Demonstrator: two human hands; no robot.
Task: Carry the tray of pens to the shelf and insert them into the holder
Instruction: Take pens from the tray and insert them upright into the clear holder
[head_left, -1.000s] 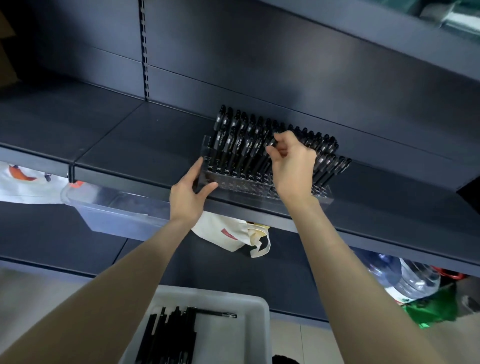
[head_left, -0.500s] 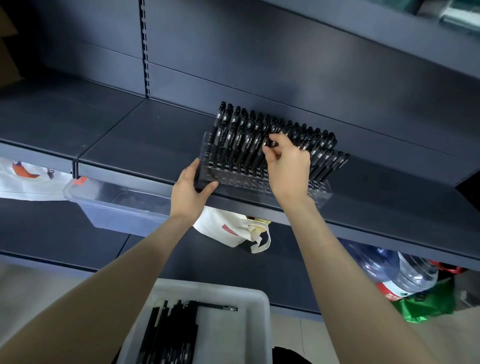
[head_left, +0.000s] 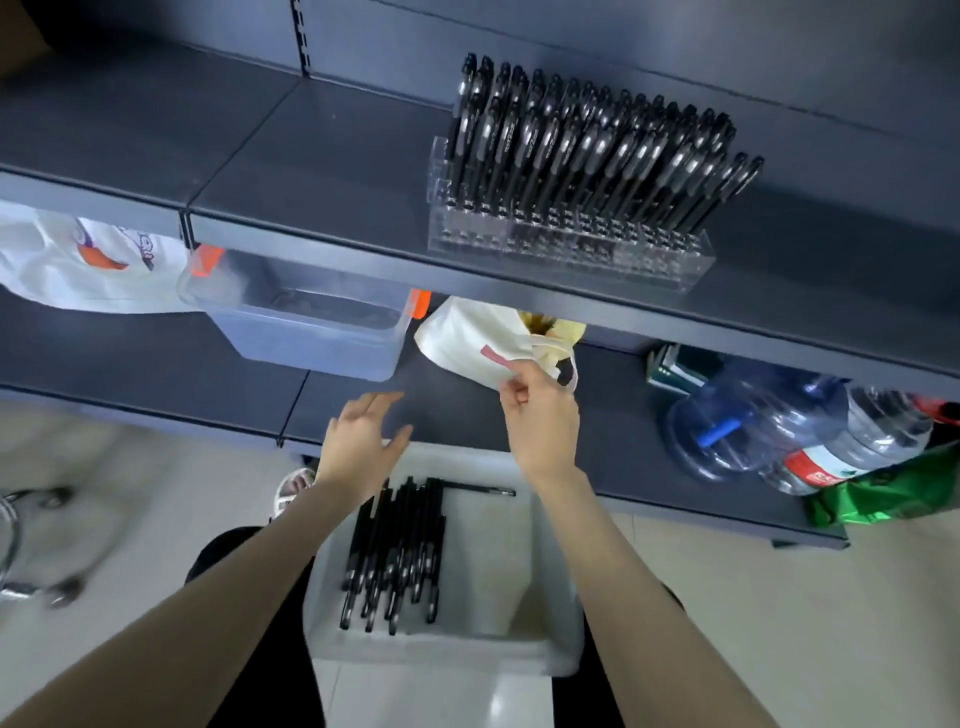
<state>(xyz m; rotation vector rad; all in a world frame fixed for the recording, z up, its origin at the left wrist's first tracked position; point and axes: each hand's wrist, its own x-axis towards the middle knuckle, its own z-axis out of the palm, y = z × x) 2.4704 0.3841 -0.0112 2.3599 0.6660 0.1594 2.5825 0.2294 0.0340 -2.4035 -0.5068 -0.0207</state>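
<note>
Two bare hands hang in the air below the top shelf (head_left: 337, 171), and neither one holds a pen. The left hand (head_left: 363, 441) has its fingers spread wide apart and touches nothing. It is just over the far end of the white tray (head_left: 483, 571). The right hand (head_left: 540, 421) has its fingers curled in, with the thumb close to the first finger. I see nothing in it. It is in front of a white bag (head_left: 467, 343) that lies on the lower shelf (head_left: 156, 364).

The tray is low down, close to the person's body. A bunch of black pens (head_left: 400, 551) lies on its left side, all pointing the same way. One pen (head_left: 478, 490) lies sideways at the far end.

Up on the top shelf, near the front edge, stands the clear holder (head_left: 571, 254). Many black pens (head_left: 587, 150) stand in it in rows, leaning back. The edge of the top shelf is between the hands and the holder.

On the lower shelf there is also a clear box (head_left: 311, 332), another white bag (head_left: 78, 260) at the left, big water bottles (head_left: 753, 415) and a green bag (head_left: 893, 493) at the right.
</note>
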